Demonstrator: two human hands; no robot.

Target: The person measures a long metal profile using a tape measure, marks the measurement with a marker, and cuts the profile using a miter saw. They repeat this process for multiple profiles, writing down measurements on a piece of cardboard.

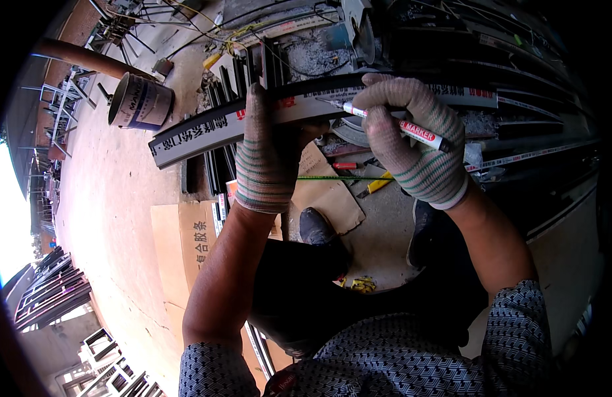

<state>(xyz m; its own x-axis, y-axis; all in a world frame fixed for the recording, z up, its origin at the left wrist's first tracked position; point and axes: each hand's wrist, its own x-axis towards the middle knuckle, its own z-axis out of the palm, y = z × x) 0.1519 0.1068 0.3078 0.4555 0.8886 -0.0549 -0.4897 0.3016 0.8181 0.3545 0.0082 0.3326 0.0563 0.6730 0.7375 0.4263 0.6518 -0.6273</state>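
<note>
A long metal profile [193, 135] with a printed protective film lies across in front of me, its left end raised off to the side. My left hand [260, 155], in a striped knit glove, grips it from below with the thumb side up along its face. In my right hand [418, 135], gloved alike, a white marker pen [412, 129] is pinched between thumb and fingers. The pen's tip points left and is at or close to the profile's film; whether it touches I cannot tell.
A bucket [142, 101] stands at the upper left. Stacked dark profiles [531, 132] fill the right. A saw blade [360, 33] shows at the top. Cardboard [174, 245], a yellow cutter [374, 184] and a red marker [345, 165] lie on the floor near my shoes [317, 228].
</note>
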